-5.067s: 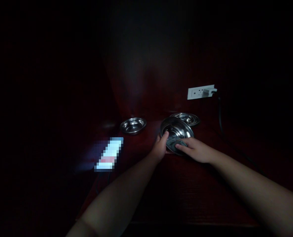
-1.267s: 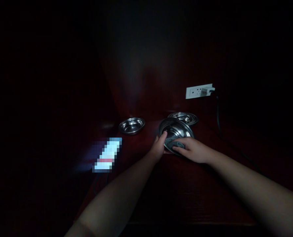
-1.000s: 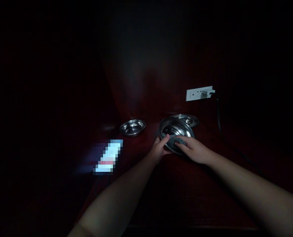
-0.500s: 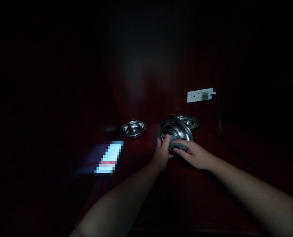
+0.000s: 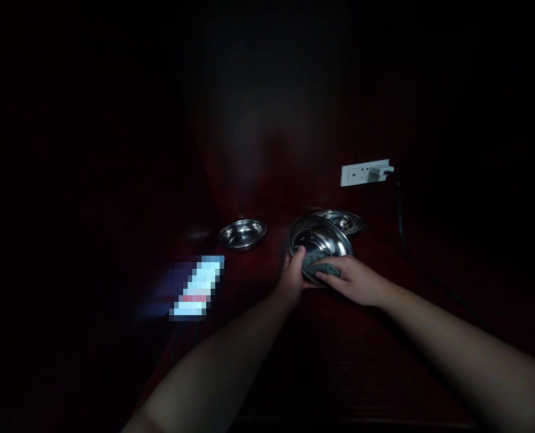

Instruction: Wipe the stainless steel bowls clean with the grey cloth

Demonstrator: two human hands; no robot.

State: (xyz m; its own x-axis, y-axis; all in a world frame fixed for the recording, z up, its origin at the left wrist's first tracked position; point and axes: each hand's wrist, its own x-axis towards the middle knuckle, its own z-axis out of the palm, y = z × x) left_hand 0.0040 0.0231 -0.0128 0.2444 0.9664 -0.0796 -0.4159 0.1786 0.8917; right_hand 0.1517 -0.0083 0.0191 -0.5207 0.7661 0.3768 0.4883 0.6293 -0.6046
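A shiny steel bowl (image 5: 324, 237) is tilted towards me on a dark red wooden table (image 5: 339, 355). My left hand (image 5: 291, 280) grips its near left rim, thumb on the inside. My right hand (image 5: 355, 281) presses a dark grey cloth (image 5: 318, 264) against the bowl's near inner wall, fingers closed over it. The scene is very dim.
A second steel bowl (image 5: 243, 233) sits to the left and a third (image 5: 345, 220) lies behind the held one. A lit phone screen (image 5: 198, 286) lies at the left. A white wall socket (image 5: 364, 172) holds a plug with a black cable (image 5: 400, 210) hanging down.
The cloth under my right hand has shifted back and forth inside the tilted bowl. My left hand has kept its hold on the rim.
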